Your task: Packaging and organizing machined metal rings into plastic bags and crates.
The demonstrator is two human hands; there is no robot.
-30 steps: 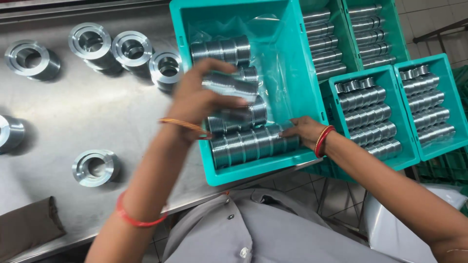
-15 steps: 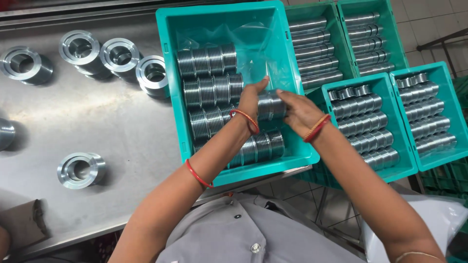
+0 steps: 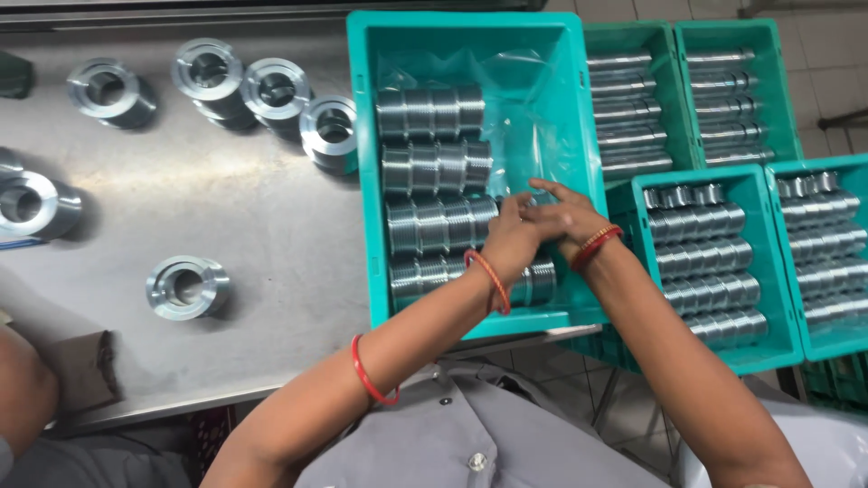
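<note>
A teal plastic crate [image 3: 362, 108] lined with clear plastic sits at the steel table's right edge. Inside lie rows of shiny grooved metal rings [image 3: 432, 165]. My left hand [image 3: 512, 237] and my right hand [image 3: 566, 215] meet over the third row, at its right end. Both press against the rings there; the part under the fingers is hidden. Red and orange bangles sit on both wrists.
Loose metal rings lie on the steel table [image 3: 253, 235]: three at the top [image 3: 268, 89], one alone [image 3: 185, 287], another at the left edge [image 3: 32, 204]. Several more teal crates [image 3: 701, 244] full of rings stand to the right. Another person's arm [image 3: 23, 389] shows bottom left.
My left hand, which held a ring above the crate, has come down to the row. Both hands now meet at the third row's right end. The view has shifted left.
</note>
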